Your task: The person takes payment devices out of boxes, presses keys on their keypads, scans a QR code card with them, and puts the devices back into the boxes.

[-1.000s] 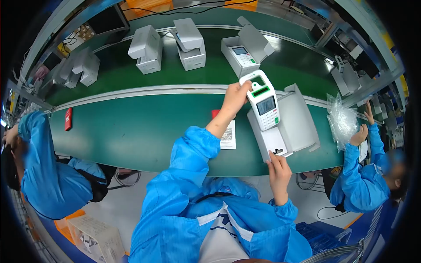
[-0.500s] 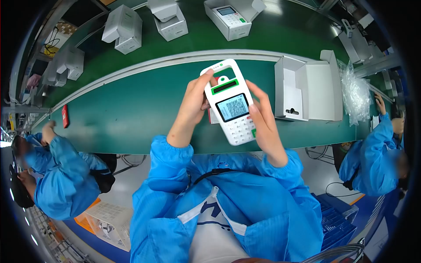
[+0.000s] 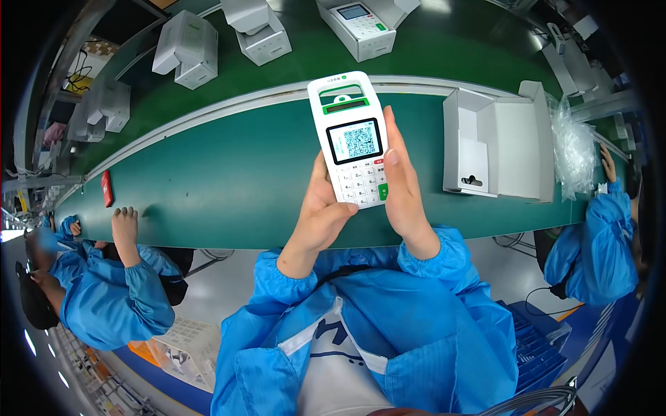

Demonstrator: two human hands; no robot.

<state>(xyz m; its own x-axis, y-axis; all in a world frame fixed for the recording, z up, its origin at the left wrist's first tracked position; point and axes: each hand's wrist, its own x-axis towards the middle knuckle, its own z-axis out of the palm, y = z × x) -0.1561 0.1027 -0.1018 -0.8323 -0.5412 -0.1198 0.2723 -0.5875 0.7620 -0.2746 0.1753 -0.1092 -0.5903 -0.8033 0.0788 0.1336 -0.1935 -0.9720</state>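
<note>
White plastic card reader [image 3: 359, 184], one: held above the green table [image 3: 229, 166] between two bare hands, face up to the camera. Its long axis runs away from the person, top tipped slightly left; the keypad end points towards the body, the slotted end towards the far belt [image 3: 298, 76]. Left hand [image 3: 313, 216]: clamped on the reader's lower left side and bottom corner, thumb at the bottom edge. Right hand [image 3: 408, 187]: closed on its right side, thumb beside the keys.

Materials and shapes: smooth, glossy shell with rounded corners; green-edged opening and slot; black-framed screen [image 3: 355, 141] with a square code; pale keys, one red, one larger green. Matt grey-white card box [image 3: 465, 166], oblong, lid open to the right, a dark cutout in its insert. Crinkled clear plastic [image 3: 572, 149], a loose heap beside the box. Small red object [image 3: 107, 188], slim and oblong, at the table's left.

Count: one open box on the table; three boxes across the middle of the belt, the rightmost box [image 3: 371, 47] bearing a second reader [image 3: 359, 15]; two people alongside, one left, one right, blue-sleeved.
</note>
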